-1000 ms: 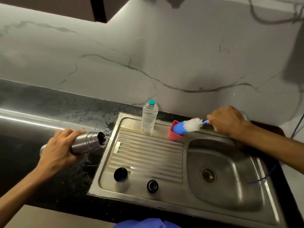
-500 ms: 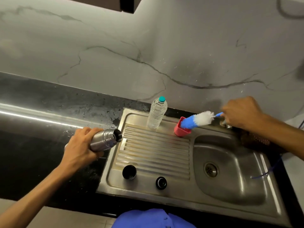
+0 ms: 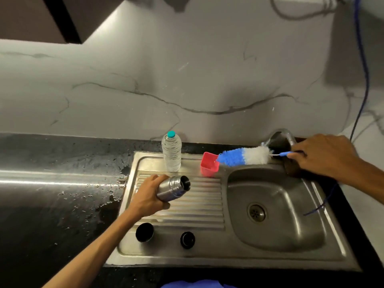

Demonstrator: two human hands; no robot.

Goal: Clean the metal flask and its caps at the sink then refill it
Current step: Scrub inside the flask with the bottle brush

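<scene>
Flask (image 3: 173,188): uncapped, tilted, mouth aimed right, over ribbed drainboard of sink (image 3: 228,254).
Left hand (image 3: 148,196): grip wrapped round flask body.
Right hand (image 3: 324,155): grip pinching wire handle of bottle brush (image 3: 245,156), far right by tap.
Caps (image 3: 144,232): two, near edge of drainboard.
Handling: rigid steel, likely slippery when wet; best held mid-body.

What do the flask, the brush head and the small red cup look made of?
Flask: brushed steel, by its grey sheen and streaked highlights. Brush head: soft synthetic bristles, likely nylon, fuzzy blue and white tufts on a thin wire stem. Red cup: probably plastic, opaque with an even matte colour.
</scene>
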